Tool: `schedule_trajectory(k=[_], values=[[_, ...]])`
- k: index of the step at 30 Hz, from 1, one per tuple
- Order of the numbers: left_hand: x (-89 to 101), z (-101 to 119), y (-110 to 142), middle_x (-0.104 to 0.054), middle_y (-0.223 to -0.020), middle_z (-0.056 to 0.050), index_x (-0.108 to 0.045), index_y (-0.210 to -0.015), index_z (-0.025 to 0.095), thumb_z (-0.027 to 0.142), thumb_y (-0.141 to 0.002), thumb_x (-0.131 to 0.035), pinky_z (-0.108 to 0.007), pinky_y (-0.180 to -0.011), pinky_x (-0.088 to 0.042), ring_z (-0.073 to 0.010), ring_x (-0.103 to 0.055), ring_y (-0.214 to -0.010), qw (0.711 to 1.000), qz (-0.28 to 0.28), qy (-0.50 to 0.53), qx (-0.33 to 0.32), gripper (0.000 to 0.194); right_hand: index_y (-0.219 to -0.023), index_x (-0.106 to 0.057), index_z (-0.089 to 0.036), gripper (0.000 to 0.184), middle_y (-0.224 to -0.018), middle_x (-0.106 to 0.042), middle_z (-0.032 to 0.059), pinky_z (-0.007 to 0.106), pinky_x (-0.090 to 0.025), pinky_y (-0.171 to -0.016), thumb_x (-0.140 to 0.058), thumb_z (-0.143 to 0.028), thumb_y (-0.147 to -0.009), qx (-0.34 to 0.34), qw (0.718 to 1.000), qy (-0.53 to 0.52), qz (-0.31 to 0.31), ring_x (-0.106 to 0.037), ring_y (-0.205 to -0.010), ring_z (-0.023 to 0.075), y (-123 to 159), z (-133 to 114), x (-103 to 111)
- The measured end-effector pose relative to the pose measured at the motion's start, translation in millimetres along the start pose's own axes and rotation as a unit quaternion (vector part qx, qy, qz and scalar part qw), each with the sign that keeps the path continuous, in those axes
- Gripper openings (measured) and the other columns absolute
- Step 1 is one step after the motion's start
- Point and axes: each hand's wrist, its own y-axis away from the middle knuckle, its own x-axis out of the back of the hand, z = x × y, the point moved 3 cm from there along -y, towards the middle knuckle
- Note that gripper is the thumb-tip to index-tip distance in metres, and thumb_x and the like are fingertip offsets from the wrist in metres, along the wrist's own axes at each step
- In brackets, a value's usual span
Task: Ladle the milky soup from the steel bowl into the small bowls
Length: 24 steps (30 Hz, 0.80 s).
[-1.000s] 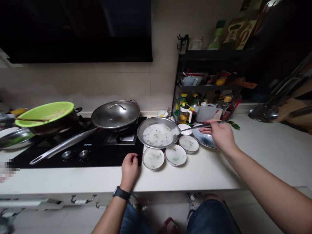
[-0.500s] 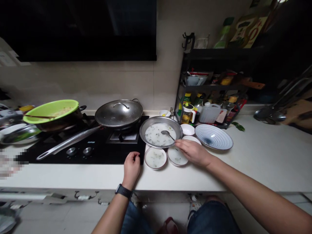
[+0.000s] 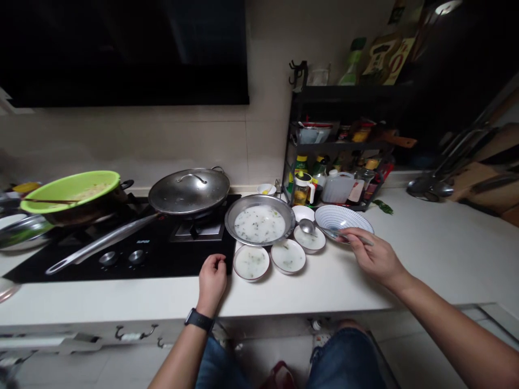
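Observation:
My right hand (image 3: 375, 256) grips the handle of a metal ladle (image 3: 308, 227), whose bowl hangs over a small bowl (image 3: 310, 248) of whitish soup. Left of it stands a wide metal basin (image 3: 231, 227) holding milky soup with dark and green bits. Two more small soup-filled bowls sit in front of the basin, a left bowl (image 3: 251, 265) and a middle bowl (image 3: 287, 257). My left hand (image 3: 212, 278) rests with curled fingers at the counter's front, beside the stove edge; whether it holds anything is hidden.
A lidded wok (image 3: 188, 192) sits on the black stove (image 3: 150, 243), its long handle pointing front left. A green colander (image 3: 73, 189) rests on a pot at the left. Behind the bowls are a patterned plate (image 3: 344, 216) and a spice rack (image 3: 332, 146) full of bottles.
My right hand has carried the ladle from the basin rightward over the right small bowl. My left hand stays by the stove edge. The view has shifted slightly right.

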Motion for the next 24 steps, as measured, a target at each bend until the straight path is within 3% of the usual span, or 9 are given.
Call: schedule_trajectory(k=[3, 6, 11, 16, 24], values=[[-0.2, -0.5, -0.3, -0.075, -0.092, -0.008, -0.071, -0.088, 0.023, 0.034, -0.085, -0.052, -0.04, -0.086, -0.057, -0.0265, -0.07, -0.088, 1.0, 0.003, -0.006, -0.005, 0.022, -0.11, -0.069, -0.023, 0.02, -0.086, -0.083, 0.006, 0.038, -0.066, -0.082, -0.053, -0.033, -0.105, -0.072, 0.997, -0.011, -0.022, -0.082, -0.085, 0.0254, 13.6, 11.9, -2.4], [-0.4, -1.3, -0.4, -0.075, -0.092, -0.008, -0.071, -0.088, 0.023, 0.034, -0.085, -0.052, -0.04, -0.086, -0.057, -0.0267, -0.07, -0.088, 1.0, 0.004, -0.009, -0.006, 0.022, -0.105, -0.067, -0.025, 0.025, -0.079, -0.082, 0.0064, 0.043, -0.067, -0.078, -0.05, -0.042, -0.104, -0.198, 0.979, -0.043, -0.022, -0.083, -0.079, 0.0287, 20.6, 23.0, -6.4], [-0.4, -1.1, -0.2, -0.075, -0.092, -0.009, -0.072, -0.089, 0.022, 0.034, -0.086, -0.052, -0.041, -0.088, -0.057, -0.027, -0.07, -0.09, 1.0, -0.002, -0.014, -0.004, 0.023, -0.096, -0.062, -0.029, 0.019, -0.069, -0.079, 0.0072, 0.046, -0.07, -0.066, -0.053, -0.045, -0.102, -0.388, 0.901, -0.181, 0.064, -0.081, -0.065, 0.0314, 19.1, 40.5, -7.1], [0.3, 0.8, -0.1, -0.076, -0.094, -0.009, -0.072, -0.088, 0.022, 0.034, -0.086, -0.052, -0.041, -0.088, -0.057, -0.0264, -0.07, -0.089, 1.0, 0.002, -0.017, -0.008, 0.023, -0.094, -0.061, -0.026, 0.011, -0.063, -0.077, 0.0064, 0.042, -0.07, -0.059, -0.06, -0.037, -0.098, -0.461, 0.841, -0.255, 0.124, -0.08, -0.06, 0.0289, 14.8, 52.3, -2.1], [0.1, 0.5, -0.4, -0.075, -0.091, -0.008, -0.071, -0.087, 0.023, 0.033, -0.085, -0.053, -0.04, -0.086, -0.057, -0.0264, -0.07, -0.088, 1.0, 0.001, -0.006, -0.004, 0.021, -0.092, -0.061, -0.023, 0.018, -0.062, -0.074, 0.006, 0.039, -0.071, -0.059, -0.065, -0.041, -0.096, -0.462, 0.821, -0.301, 0.146, -0.081, -0.062, 0.0277, -13.0, 48.4, -2.6]])
